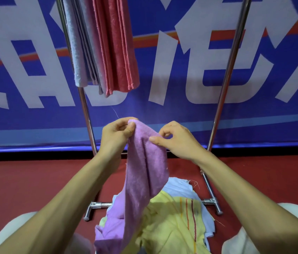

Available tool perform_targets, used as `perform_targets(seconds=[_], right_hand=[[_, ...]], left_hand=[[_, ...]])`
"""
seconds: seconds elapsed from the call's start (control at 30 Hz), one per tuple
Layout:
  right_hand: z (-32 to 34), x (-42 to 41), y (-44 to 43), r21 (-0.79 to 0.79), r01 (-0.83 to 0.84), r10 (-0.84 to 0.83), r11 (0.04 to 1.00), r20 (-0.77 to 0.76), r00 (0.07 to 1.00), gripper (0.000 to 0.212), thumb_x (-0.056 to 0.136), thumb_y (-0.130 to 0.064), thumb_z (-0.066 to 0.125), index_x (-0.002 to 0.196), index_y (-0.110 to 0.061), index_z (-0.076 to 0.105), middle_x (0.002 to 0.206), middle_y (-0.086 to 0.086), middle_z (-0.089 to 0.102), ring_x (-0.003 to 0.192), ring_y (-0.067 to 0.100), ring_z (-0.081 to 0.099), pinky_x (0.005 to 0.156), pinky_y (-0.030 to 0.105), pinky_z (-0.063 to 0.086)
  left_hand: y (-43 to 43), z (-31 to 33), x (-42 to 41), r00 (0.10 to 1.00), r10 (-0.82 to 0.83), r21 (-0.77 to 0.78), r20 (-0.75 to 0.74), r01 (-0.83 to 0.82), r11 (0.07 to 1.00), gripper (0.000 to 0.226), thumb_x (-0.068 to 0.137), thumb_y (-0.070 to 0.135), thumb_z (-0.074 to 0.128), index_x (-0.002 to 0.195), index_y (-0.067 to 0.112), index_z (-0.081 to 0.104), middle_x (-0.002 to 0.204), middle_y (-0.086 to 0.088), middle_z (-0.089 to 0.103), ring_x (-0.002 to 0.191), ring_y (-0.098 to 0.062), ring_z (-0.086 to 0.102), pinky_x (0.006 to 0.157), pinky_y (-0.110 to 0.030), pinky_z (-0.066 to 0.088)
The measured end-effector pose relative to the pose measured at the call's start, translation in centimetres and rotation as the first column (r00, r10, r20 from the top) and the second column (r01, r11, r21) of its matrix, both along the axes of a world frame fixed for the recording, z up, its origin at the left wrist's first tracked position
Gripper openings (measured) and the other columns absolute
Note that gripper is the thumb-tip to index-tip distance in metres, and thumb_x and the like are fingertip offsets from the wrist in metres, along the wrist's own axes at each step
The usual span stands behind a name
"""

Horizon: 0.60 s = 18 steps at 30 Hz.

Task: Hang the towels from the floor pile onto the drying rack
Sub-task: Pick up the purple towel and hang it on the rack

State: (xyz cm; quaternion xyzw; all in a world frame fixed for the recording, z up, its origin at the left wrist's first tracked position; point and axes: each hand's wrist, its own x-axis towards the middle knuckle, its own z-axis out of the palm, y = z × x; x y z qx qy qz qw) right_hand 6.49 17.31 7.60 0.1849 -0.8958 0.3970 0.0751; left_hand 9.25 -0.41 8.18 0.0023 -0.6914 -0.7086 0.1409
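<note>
Crumpled purple towel (pixel 145 162), top edge pinched by both hands

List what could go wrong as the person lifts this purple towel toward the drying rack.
1. The purple towel's lower end lies on the yellow striped towel in the pile; lifting may drag that one along.
2. The left hand and right hand only pinch its top edge, so it could slip.
3. The red towels and grey towels crowd the drying rack's left side; hanging it there could bunch them.
</note>
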Motion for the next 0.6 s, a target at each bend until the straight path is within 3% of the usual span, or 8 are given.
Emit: perform_targets(seconds=[0.13,0.27,0.33,0.43,0.57,0.6], right_hand=[[-0.4,-0.2,0.4,0.045,-0.033,0.032,0.998,0.021,0.999,0.041,0.087,-0.038,0.068,0.075,0.001,0.065,0.092,0.015,0.064,0.096,0.018,0.053,0.084,0.028,0.04],[-0.3,-0.2,0.6,-0.037,-0.005,0.005,0.999,-0.019,1.0,0.032,0.089,-0.036,0.066,0.084,-0.005,0.068,0.096,0.005,0.065,0.094,0.015,0.059,0.084,0.027,0.041],[-0.2,-0.1,0.5,-0.125,0.002,-0.009,0.992,-0.052,0.999,0.028,0.09,-0.033,0.066,0.079,-0.007,0.067,0.086,0.005,0.067,0.086,0.016,0.063,0.082,0.031,0.045],[0.2,0.1,0.5,-0.273,-0.02,-0.001,0.962,-0.078,0.997,0.022,0.088,-0.027,0.069,0.074,-0.01,0.067,0.073,0.012,0.065,0.067,0.015,0.056,0.071,0.031,0.047],[0.8,0.4,0.3,-0.565,-0.006,-0.011,0.825,-0.027,1.0,0.003,0.083,-0.009,0.073,0.082,-0.012,0.073,0.075,-0.004,0.071,0.072,0.004,0.062,0.074,0.031,0.052],[0.9,0.4,0.4,-0.614,0.011,-0.022,0.789,-0.011,1.0,0.01,0.082,-0.006,0.073,0.086,-0.015,0.074,0.078,-0.007,0.073,0.074,0.003,0.064,0.074,0.027,0.053]], left_hand=[[-2.6,1.5,-0.4,0.982,0.183,0.079,-0.052,-0.179,0.981,0.016,0.097,0.01,0.053,0.096,0.012,0.069,0.076,0.002,0.062,0.068,-0.011,0.052,0.062,-0.022,0.039],[-3.3,1.7,-0.5,0.962,0.272,0.124,-0.04,-0.265,0.956,0.016,0.097,0.008,0.052,0.094,0.01,0.067,0.072,0.0,0.053,0.065,-0.013,0.041,0.059,-0.025,0.032],[-3.0,1.5,-0.5,0.959,0.282,0.149,-0.015,-0.277,0.949,0.018,0.098,0.007,0.05,0.091,0.011,0.066,0.078,-0.005,0.052,0.072,-0.016,0.041,0.063,-0.026,0.033],[-2.9,1.4,-0.7,0.957,0.29,0.178,0.013,-0.288,0.941,0.019,0.098,0.006,0.049,0.091,0.01,0.066,0.076,-0.005,0.049,0.068,-0.015,0.039,0.057,-0.021,0.034],[-2.5,1.2,-0.9,0.953,0.304,0.169,0.016,-0.302,0.938,0.019,0.098,0.007,0.049,0.088,0.012,0.066,0.067,0.001,0.049,0.057,-0.01,0.036,0.043,-0.016,0.03],[-2.3,1.1,-0.9,0.951,0.309,0.151,0.006,-0.306,0.94,0.018,0.098,0.007,0.05,0.09,0.012,0.066,0.066,0.002,0.049,0.056,-0.009,0.036,0.043,-0.015,0.029]])
